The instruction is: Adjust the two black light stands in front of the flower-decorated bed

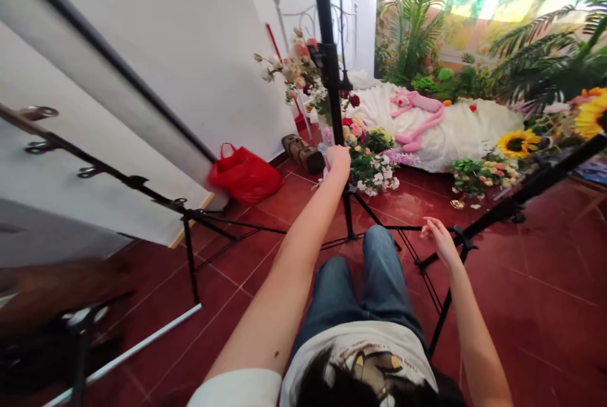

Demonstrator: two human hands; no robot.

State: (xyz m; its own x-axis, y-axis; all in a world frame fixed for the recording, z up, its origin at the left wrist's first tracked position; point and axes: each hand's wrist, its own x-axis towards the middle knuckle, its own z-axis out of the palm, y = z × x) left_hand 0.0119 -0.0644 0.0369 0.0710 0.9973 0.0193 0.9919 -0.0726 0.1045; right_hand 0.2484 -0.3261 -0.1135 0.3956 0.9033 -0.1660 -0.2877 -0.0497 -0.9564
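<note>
My left hand (338,160) is stretched forward with its fingers curled at the upright black pole of a light stand (334,100), below the stand's clamp knob. The far side of its grip is hidden. Just beyond that hand are bunches of artificial flowers (377,164) in white, pink and yellow. Over the floor to the right, my right hand (439,239) hangs with loosely bent fingers and nothing in it. It is close to the base of a second black stand (467,236), which leans toward the upper right.
A red bag (245,173) and brown shoes (302,153) lie by the wall. White cloth (478,126) bears a pink plush toy (420,107), with sunflowers (519,141) and palm leaves around it. Stand legs cross the red tiles; a white pole (142,347) lies lower left.
</note>
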